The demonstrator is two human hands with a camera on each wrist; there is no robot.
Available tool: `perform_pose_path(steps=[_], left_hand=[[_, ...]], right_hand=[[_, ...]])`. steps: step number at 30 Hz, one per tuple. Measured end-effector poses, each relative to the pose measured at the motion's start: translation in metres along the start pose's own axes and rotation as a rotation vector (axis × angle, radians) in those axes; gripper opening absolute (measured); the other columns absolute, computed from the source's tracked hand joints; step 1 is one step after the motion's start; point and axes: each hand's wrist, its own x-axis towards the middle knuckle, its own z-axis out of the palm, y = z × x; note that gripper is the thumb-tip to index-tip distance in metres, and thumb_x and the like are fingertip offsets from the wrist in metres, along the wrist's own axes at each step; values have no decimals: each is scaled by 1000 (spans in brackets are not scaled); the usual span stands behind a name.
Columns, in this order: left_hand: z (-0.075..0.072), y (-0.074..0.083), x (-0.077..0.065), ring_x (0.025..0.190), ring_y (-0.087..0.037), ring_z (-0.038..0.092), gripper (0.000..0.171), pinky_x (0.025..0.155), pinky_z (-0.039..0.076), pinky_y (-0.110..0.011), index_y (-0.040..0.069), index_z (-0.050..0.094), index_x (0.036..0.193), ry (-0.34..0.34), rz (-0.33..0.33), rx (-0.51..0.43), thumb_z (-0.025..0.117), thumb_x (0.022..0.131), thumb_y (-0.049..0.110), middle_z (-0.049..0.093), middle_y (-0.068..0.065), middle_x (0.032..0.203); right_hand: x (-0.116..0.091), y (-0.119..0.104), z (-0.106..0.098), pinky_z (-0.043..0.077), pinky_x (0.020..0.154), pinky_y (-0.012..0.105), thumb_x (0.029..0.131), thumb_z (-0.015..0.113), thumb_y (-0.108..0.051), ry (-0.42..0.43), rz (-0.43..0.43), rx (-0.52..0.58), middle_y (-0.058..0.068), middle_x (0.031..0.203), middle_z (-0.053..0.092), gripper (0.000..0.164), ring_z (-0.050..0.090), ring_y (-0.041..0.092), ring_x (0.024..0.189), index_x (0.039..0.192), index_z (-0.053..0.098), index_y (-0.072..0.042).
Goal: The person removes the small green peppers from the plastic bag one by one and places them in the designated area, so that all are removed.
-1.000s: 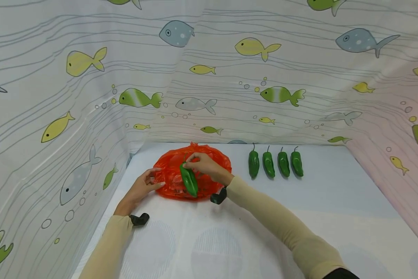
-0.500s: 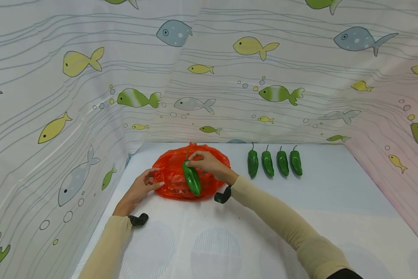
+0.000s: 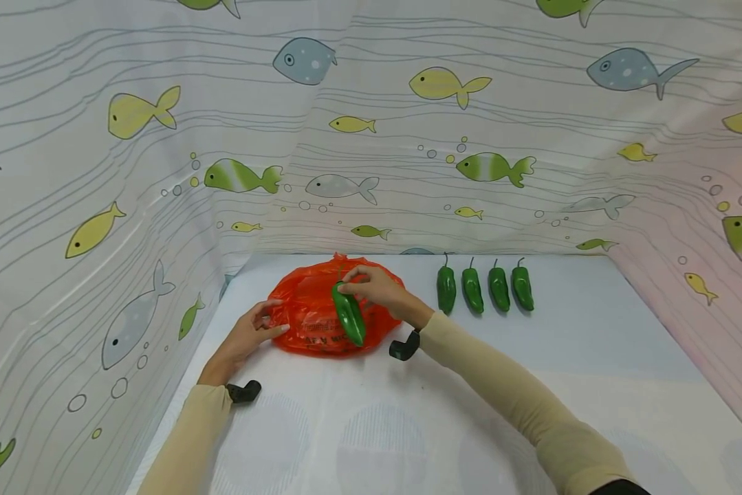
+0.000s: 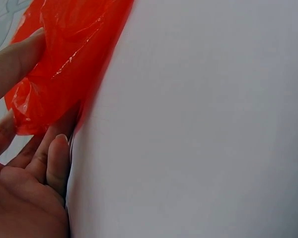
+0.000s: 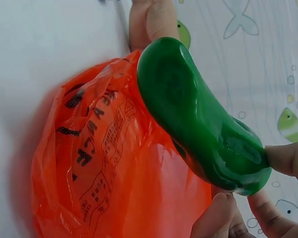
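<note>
A glossy green pepper [image 3: 349, 316] hangs at a slant in front of the red plastic bag [image 3: 302, 299]. By its upper, stem end my right hand [image 3: 379, 289] pinches it between thumb and fingers. In the right wrist view the pepper [image 5: 188, 114] covers part of the bag [image 5: 104, 163], which bears black print. My left hand [image 3: 245, 335] lies at the bag's left end, its thumb and fingers spread apart. In the left wrist view the fingers [image 4: 57, 158] touch the bag's edge, partly hidden by the film. What is inside the bag cannot be seen.
Several green peppers [image 3: 472, 290] lie in an upright row at the back right, stems pointing away. The white table [image 3: 470, 385] is enclosed by a fish-patterned sheet [image 3: 371, 151] at the back and sides.
My right hand has moved slightly to the right with the pepper, uncovering more of the bag's print. The left hand stays by the bag. The whole view has shifted a little.
</note>
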Motion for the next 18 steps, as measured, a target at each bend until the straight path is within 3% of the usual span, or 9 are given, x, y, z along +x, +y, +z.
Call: perform_pose_path(steps=[8, 18], left_hand=[[1, -1, 0, 97, -22, 39, 68, 69, 36, -27, 10, 46, 149, -1, 19, 14, 81, 91, 21, 40, -12, 118], [0, -1, 0, 101, -23, 39, 70, 72, 38, -28, 11, 45, 151, -1, 10, 16, 81, 92, 22, 40, -14, 131]], right_hand=[[-6, 3, -8, 53, 90, 59, 94, 77, -36, 11, -9, -13, 7, 112, 66, 32, 62, 25, 91, 116, 66, -15], [-13, 9, -20, 57, 81, 45, 97, 73, -33, 23, -23, -11, 8, 118, 65, 30, 64, 26, 93, 120, 65, -15]])
